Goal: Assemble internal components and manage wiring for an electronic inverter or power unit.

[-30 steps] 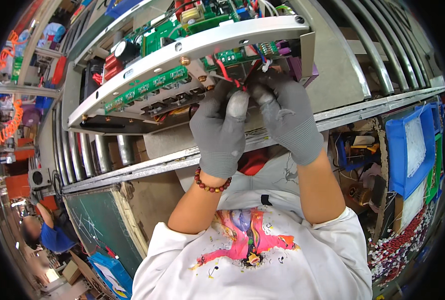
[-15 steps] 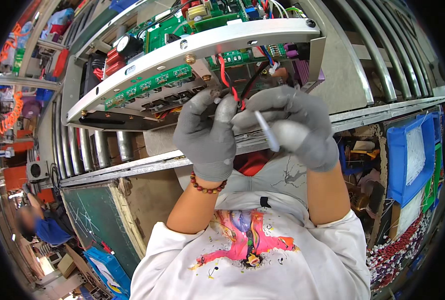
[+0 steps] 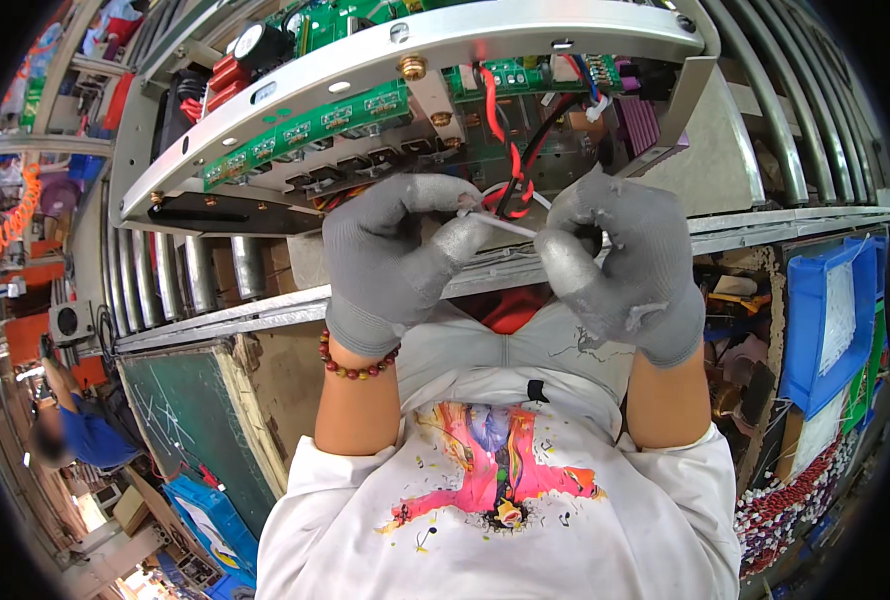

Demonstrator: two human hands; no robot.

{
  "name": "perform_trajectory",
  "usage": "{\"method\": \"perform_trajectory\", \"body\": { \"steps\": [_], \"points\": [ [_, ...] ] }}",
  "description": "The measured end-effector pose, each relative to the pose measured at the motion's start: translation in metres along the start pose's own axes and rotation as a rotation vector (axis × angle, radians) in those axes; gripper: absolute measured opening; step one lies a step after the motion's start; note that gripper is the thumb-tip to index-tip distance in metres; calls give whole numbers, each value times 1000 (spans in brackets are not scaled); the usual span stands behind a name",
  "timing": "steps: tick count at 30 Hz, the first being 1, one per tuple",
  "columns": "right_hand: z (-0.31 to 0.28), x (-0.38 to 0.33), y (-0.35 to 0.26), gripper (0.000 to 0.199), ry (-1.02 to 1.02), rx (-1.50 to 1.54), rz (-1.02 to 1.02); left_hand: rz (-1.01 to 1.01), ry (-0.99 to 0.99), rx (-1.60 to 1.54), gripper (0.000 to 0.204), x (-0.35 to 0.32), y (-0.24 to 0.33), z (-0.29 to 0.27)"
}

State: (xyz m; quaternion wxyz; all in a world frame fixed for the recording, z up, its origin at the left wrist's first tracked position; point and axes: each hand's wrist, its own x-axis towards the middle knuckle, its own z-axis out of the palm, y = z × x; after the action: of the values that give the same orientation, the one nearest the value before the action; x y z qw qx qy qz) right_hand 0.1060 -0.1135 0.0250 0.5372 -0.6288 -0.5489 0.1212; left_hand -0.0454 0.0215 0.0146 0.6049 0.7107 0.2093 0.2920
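Note:
Both of my hands wear grey gloves. A thin white cable tie (image 3: 510,227) is stretched between them, bent in a loop by the red and black twisted wires (image 3: 512,175). My left hand (image 3: 397,255) pinches one end between thumb and forefinger. The other end is pinched by my right hand (image 3: 620,260). The wires hang from a metal-framed electronics chassis (image 3: 415,70) in front of me. Whether the tie passes fully around the wires is partly hidden by my fingers.
Green circuit boards (image 3: 310,135) sit inside the chassis, which stands on a roller conveyor (image 3: 200,285). A metal rail (image 3: 745,232) runs along its near edge. At right is a blue bin (image 3: 800,340) above bundled wires (image 3: 795,520). A person in blue (image 3: 95,435) is at far left.
My hands have moved apart, and the white tie, earlier a loose strip by my right hand, is now drawn between both. The chassis appears nearer and higher in view.

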Motion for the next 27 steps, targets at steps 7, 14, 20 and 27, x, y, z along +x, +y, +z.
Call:
{"method": "perform_trajectory", "body": {
  "steps": [7,14,20,27],
  "points": [
    [-1,2,-2,9,2,-37,21,-37,19,-161,19,-2,2,1],
    [11,4,-4,8,91,-51,-87,-73,-41,-274,19,-4,2,-2],
    [19,2,5,16,169,-295,-274,-128,130,7,15,-2,18,8],
    [33,2,12,37,430,-260,-485,42,107,62,15,-4,41,15]
  ]
}}
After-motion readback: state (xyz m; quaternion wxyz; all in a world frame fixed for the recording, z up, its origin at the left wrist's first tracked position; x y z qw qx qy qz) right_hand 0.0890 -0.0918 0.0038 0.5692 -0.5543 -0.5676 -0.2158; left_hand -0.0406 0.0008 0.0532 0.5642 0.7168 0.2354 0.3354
